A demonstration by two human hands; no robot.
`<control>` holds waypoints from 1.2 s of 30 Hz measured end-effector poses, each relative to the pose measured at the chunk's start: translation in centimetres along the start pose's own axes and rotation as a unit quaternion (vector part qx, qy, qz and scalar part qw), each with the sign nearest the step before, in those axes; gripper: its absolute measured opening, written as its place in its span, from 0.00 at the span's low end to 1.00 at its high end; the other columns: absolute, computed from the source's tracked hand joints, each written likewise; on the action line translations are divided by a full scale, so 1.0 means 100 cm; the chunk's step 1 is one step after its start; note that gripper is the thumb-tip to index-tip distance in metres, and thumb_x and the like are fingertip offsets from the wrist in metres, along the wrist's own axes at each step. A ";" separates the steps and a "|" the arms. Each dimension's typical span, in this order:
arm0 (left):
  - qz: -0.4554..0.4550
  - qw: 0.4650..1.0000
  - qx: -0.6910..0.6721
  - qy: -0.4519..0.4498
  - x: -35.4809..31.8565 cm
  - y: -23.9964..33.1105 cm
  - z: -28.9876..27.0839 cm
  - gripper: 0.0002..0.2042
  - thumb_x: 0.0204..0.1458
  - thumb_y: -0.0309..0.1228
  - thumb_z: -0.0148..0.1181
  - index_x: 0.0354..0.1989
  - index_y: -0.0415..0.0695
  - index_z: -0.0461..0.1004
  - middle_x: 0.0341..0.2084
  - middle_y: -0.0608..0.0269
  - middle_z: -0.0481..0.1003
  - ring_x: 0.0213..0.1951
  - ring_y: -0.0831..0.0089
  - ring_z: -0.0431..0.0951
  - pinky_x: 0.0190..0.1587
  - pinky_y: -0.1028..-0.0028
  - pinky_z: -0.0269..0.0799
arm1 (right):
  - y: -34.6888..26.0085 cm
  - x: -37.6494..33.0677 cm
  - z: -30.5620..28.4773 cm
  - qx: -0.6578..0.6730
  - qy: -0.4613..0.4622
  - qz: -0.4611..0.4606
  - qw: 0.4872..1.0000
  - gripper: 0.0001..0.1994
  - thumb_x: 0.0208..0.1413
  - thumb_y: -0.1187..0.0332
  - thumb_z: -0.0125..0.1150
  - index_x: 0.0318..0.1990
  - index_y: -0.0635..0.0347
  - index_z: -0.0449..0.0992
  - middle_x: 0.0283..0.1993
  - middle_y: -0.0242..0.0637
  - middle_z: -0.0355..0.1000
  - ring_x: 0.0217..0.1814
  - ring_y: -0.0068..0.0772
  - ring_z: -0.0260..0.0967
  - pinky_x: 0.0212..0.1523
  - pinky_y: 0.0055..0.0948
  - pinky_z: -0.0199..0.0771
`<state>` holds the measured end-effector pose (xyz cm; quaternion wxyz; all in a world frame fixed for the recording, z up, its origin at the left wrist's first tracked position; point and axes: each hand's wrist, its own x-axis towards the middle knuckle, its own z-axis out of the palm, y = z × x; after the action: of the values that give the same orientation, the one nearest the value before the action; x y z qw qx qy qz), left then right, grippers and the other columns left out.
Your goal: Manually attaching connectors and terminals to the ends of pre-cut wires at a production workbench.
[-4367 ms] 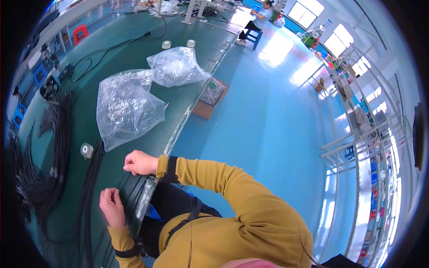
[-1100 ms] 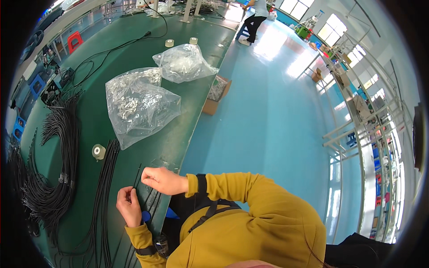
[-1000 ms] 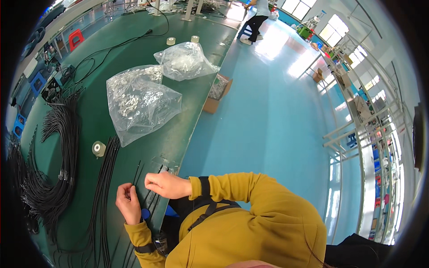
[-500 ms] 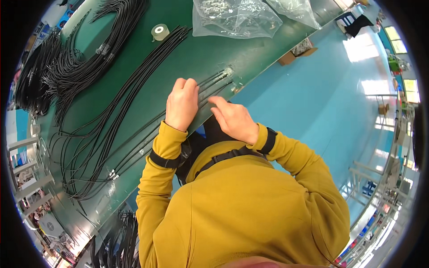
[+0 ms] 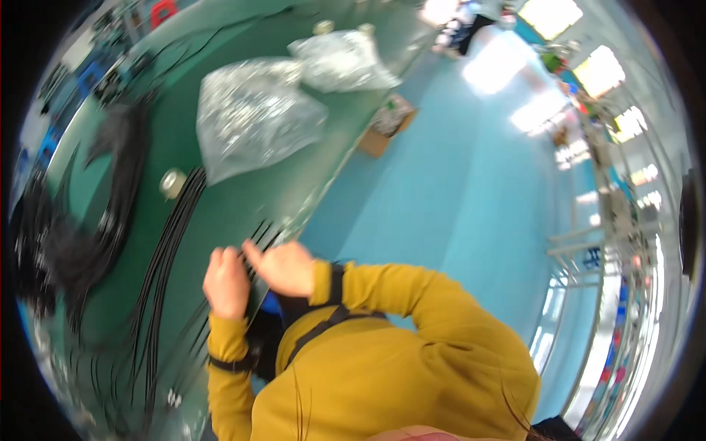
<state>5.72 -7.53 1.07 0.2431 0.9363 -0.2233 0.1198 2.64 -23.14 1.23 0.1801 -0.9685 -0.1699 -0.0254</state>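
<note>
Left hand point(image 5: 226, 283) and right hand point(image 5: 288, 268) are meeting over black cables point(image 5: 259, 239) at the bench edge, fingers curling on strands (exact hold blurred, cannot tell); tape roll point(image 5: 173, 183) and clear bag point(image 5: 254, 128) lying beyond the hands.

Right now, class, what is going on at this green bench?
A person in a yellow top has both hands on thin black cables at the near edge of the green bench. The left hand and right hand are close together over the cable ends; the blur hides the grip. Further up lie two clear plastic bags, a small roll, and a large black cable bundle at the left.
</note>
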 end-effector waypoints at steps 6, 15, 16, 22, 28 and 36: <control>-0.008 1.000 0.020 -0.002 -0.010 0.006 -0.012 0.02 0.52 0.25 0.55 0.30 0.41 0.69 0.28 0.54 0.69 0.34 0.53 0.71 0.34 0.60 0.67 | -0.002 -0.006 0.004 -0.029 0.021 -0.043 0.998 0.27 0.48 0.70 0.52 0.57 0.74 0.65 0.19 0.42 0.72 0.19 0.38 0.73 0.19 0.35 0.73; -0.013 0.999 0.039 -0.032 -0.012 -0.002 -0.017 0.02 0.51 0.23 0.55 0.31 0.41 0.69 0.30 0.55 0.69 0.35 0.54 0.71 0.35 0.61 0.67 | -0.004 -0.006 0.005 -0.061 0.027 -0.049 0.997 0.28 0.47 0.71 0.52 0.57 0.77 0.65 0.19 0.40 0.72 0.20 0.38 0.73 0.21 0.33 0.74; -0.010 0.999 0.042 -0.032 -0.012 -0.004 -0.019 0.02 0.51 0.23 0.55 0.31 0.41 0.69 0.30 0.55 0.69 0.35 0.54 0.71 0.35 0.61 0.67 | -0.004 -0.006 0.006 -0.063 0.026 -0.049 0.996 0.28 0.47 0.71 0.52 0.57 0.77 0.64 0.19 0.40 0.72 0.20 0.38 0.73 0.21 0.33 0.73; -0.034 0.996 0.065 -0.057 -0.029 -0.021 -0.039 0.02 0.51 0.22 0.55 0.32 0.41 0.69 0.30 0.55 0.69 0.35 0.54 0.71 0.35 0.61 0.67 | -0.003 -0.005 0.007 -0.070 0.008 -0.056 0.996 0.28 0.47 0.71 0.52 0.58 0.77 0.64 0.18 0.40 0.70 0.19 0.38 0.72 0.20 0.33 0.73; -0.105 0.990 0.077 -0.054 -0.066 -0.056 -0.065 0.03 0.49 0.21 0.53 0.32 0.40 0.68 0.30 0.52 0.68 0.35 0.49 0.69 0.36 0.58 0.64 | -0.004 -0.006 0.003 -0.062 -0.005 -0.053 0.997 0.28 0.48 0.71 0.52 0.57 0.81 0.63 0.20 0.41 0.72 0.21 0.37 0.74 0.21 0.33 0.73; -0.155 0.985 0.068 -0.022 -0.134 -0.118 -0.125 0.03 0.48 0.16 0.51 0.30 0.37 0.67 0.28 0.50 0.67 0.31 0.50 0.70 0.34 0.60 0.65 | -0.004 -0.006 0.001 -0.057 0.026 -0.058 0.996 0.28 0.47 0.73 0.51 0.57 0.79 0.64 0.16 0.40 0.69 0.17 0.38 0.72 0.18 0.35 0.72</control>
<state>-1.76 12.92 2.53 0.1899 0.9762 -0.0725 0.0750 1.92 -22.92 1.20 0.1269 -0.9647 -0.2194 -0.0706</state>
